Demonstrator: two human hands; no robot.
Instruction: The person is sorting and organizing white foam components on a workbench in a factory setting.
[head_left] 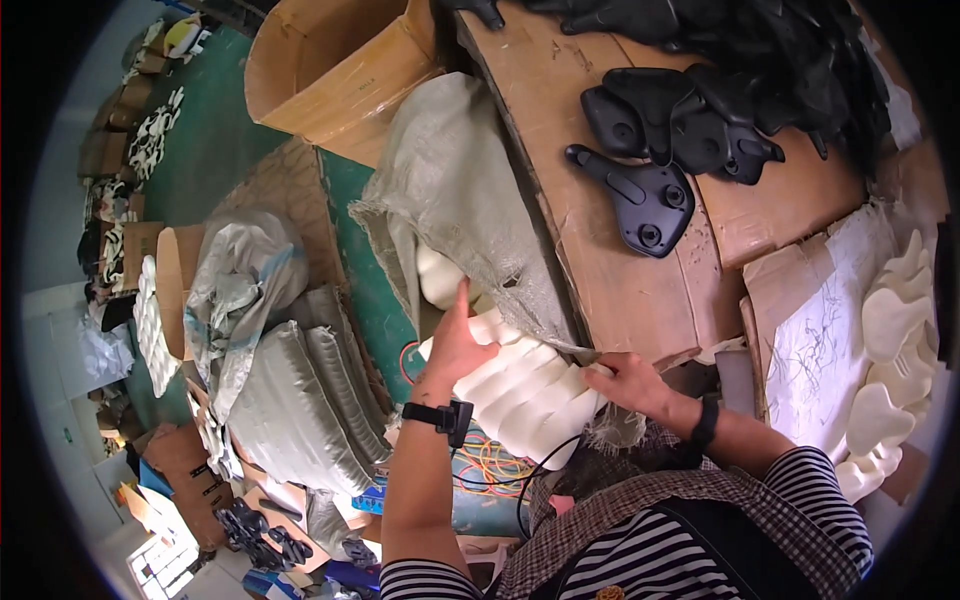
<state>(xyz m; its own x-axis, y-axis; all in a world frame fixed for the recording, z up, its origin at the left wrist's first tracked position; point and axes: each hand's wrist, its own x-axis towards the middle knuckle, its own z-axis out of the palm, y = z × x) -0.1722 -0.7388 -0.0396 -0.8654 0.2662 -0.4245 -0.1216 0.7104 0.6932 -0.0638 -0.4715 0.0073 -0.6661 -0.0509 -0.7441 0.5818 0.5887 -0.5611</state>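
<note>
Left hand (460,345) spread on five-plus stacked white pieces (525,385); right hand (630,385) pinches one sack (450,160).

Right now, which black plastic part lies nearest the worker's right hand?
The paddle-shaped part with two round studs: it lies closest to the right hand gripping the sack, its outline nearly all visible. The other black parts lie farther off, mostly overlapping.

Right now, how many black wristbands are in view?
2: left band on the wrist of the left hand; right band on the wrist of the right hand. Neither is hidden.
</note>
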